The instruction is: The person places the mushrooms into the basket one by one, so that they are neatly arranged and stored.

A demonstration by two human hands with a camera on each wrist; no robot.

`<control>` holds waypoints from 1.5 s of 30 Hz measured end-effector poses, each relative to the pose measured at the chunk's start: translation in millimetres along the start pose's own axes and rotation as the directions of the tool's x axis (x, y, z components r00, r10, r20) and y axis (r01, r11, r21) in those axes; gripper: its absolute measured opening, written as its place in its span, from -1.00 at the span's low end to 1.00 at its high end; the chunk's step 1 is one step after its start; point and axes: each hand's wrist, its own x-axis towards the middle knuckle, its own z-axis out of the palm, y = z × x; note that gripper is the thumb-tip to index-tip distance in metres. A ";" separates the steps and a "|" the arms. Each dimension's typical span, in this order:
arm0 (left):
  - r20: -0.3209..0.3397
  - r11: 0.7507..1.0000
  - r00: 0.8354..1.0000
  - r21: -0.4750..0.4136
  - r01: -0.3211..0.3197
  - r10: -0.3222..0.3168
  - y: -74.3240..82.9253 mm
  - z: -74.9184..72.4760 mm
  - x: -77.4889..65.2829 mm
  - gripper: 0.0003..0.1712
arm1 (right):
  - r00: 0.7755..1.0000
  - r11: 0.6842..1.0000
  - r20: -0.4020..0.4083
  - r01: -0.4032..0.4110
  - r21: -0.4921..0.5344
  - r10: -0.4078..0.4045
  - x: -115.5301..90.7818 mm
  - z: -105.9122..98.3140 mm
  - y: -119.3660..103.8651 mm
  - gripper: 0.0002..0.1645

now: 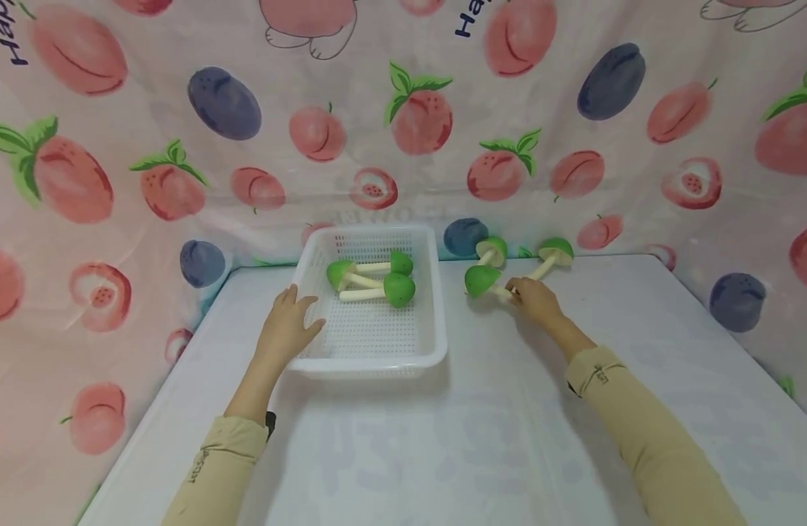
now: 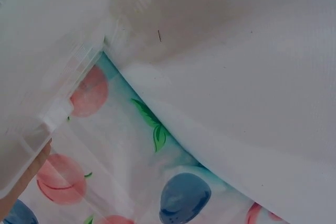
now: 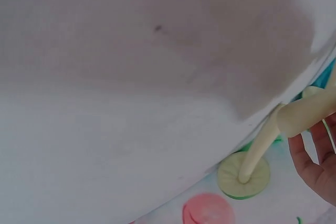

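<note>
While right hand (image 1: 536,299) is pinching green-capped mushroom (image 1: 481,280) by stem, left hand (image 1: 286,327), fingers spread, is resting at white basket (image 1: 370,364).

The cloth (image 1: 370,88) reads "Hap" upper left and "Ha" top centre, both cut off; lettering on the left sleeve (image 1: 214,471) and right sleeve (image 1: 646,431) is too small to read.
</note>
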 end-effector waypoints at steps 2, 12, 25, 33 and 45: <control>-0.003 1.000 1.000 0.001 -0.003 0.003 0.4 0.1 0.3 -0.44 | 1.000 1.000 -0.015 0.007 0.016 -0.006 -0.5 -3.0 -3.8 -0.72; 0.006 1.000 1.000 -0.009 -0.016 0.016 2.7 1.7 1.5 -0.45 | 0.999 0.998 -0.049 0.017 0.060 -0.014 -4.9 -15.0 -32.4 -0.71; -0.019 0.999 0.999 0.006 -0.047 0.047 -1.4 -1.3 2.6 -0.46 | 0.969 0.981 -0.192 0.172 0.084 -0.154 -17.6 -29.9 -69.4 -0.74; -0.017 1.000 1.000 -0.007 -0.026 0.026 -1.5 2.0 -0.4 -0.45 | 0.946 0.961 -0.209 0.266 0.072 -0.247 -27.6 -38.2 -94.3 -0.74; -0.014 1.000 1.000 -0.010 -0.026 0.026 -2.6 3.9 0.4 -0.45 | 0.928 0.933 -0.154 0.352 0.069 -0.339 -23.6 -43.9 -128.1 -0.75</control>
